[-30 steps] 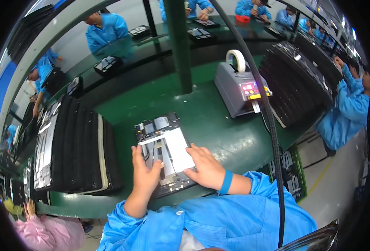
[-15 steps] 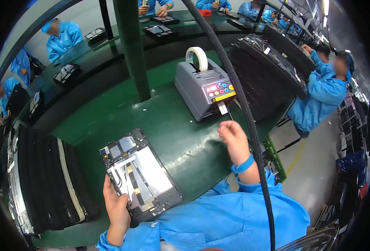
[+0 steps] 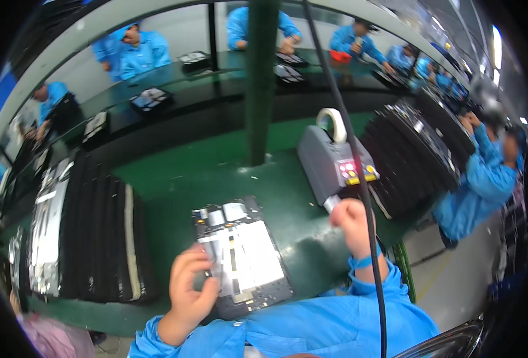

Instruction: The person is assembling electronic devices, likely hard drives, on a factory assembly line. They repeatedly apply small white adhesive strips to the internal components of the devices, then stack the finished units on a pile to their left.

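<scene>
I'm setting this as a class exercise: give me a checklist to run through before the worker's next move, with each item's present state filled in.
1. Opened flat device lying inner side up on the green bench: ok.
2. Left hand at the device's left edge: ok.
3. Tape dispenser lit at its panel: ok.
4. Tape roll in the dispenser: ok.
5. White strip gripped by the right hand: cannot tell; its fingers are blurred there.
6. Right arm unobstructed in view: not ok; the black cable crosses it.
</scene>
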A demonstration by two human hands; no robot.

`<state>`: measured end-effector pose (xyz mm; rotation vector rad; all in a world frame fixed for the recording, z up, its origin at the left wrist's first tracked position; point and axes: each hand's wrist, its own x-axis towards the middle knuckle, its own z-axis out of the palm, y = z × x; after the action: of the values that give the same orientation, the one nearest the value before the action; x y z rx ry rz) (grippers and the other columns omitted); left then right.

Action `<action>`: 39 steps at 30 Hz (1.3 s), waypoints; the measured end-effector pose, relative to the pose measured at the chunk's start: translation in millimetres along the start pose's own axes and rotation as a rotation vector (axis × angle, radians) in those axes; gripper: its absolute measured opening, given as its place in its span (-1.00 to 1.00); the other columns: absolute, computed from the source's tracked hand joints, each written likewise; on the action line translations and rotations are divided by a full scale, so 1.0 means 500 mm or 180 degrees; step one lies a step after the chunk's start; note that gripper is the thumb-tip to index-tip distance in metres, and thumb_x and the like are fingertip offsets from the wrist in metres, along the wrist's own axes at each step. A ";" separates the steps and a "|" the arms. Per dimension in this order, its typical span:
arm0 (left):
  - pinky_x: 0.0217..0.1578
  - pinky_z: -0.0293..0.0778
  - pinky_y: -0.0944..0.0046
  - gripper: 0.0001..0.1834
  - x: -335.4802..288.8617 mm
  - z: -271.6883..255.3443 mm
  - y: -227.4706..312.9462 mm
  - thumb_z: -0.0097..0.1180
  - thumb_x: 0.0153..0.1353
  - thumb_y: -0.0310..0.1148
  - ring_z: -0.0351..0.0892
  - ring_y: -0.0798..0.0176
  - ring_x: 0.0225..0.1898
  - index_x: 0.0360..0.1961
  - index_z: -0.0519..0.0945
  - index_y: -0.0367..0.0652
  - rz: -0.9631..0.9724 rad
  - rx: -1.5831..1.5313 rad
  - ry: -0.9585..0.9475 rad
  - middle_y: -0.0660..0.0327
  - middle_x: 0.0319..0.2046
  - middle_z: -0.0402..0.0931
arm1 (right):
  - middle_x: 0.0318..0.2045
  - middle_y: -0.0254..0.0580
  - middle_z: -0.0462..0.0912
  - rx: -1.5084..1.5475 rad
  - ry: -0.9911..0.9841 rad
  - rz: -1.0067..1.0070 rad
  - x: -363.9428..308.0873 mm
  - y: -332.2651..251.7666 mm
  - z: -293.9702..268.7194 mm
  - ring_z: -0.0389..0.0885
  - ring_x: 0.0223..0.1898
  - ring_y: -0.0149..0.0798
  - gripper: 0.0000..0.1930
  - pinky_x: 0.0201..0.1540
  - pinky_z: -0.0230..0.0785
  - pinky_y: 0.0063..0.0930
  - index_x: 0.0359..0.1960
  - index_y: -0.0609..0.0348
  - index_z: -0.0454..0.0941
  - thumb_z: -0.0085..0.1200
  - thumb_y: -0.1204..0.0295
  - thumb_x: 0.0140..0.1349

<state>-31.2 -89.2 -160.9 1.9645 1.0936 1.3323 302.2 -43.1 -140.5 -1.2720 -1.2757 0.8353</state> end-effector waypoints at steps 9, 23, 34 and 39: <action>-0.41 0.45 0.40 -0.92 0.045 0.015 0.043 0.27 0.09 -0.43 0.55 0.39 -0.44 -0.43 0.67 -0.22 -0.1232 -0.1138 -0.0548 0.24 -0.50 0.60 | -0.57 -0.25 0.60 -0.0736 -0.2449 -0.1505 -0.039 -0.078 0.200 0.58 -0.49 -0.14 -0.90 -0.43 0.40 -0.32 -0.44 0.05 0.64 0.14 0.36 0.13; -0.42 0.52 0.41 -0.91 0.066 0.040 -0.006 0.32 -0.02 -0.54 0.60 0.36 -0.45 -0.44 0.66 -0.30 -0.1332 -0.0031 -0.0026 0.16 -0.48 0.59 | -0.67 -0.38 0.52 -0.1996 -0.1359 -0.2707 -0.014 -0.051 0.240 0.51 -0.59 -0.30 -0.92 -0.55 0.23 -0.42 -0.46 -0.01 0.62 0.22 0.36 -0.03; -0.40 0.44 0.46 -0.88 0.051 0.037 -0.074 0.25 0.06 -0.57 0.48 0.49 -0.39 -0.33 0.63 -0.30 -0.1532 -0.1416 0.0055 0.26 -0.37 0.51 | -0.47 -0.18 0.64 -0.0551 -0.2316 -0.0986 0.020 -0.025 0.273 0.63 -0.39 -0.12 -0.68 -0.31 0.47 -0.30 -0.12 0.14 0.52 0.20 0.49 0.03; -0.31 0.46 0.47 -0.62 0.056 0.008 -0.101 0.15 0.09 -0.68 0.47 0.46 -0.29 -0.01 0.52 -0.35 -0.1592 -0.1039 0.0912 0.23 -0.28 0.47 | -0.49 -0.13 0.64 -0.0778 -0.1852 -0.0927 0.067 -0.022 0.284 0.65 -0.45 -0.13 -0.68 -0.42 0.46 -0.37 -0.07 0.13 0.45 0.14 0.54 0.11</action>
<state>-38.8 -38.4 -187.3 1.1891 1.2942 1.4193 168.6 16.5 -145.0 -1.0190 -2.0252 0.8870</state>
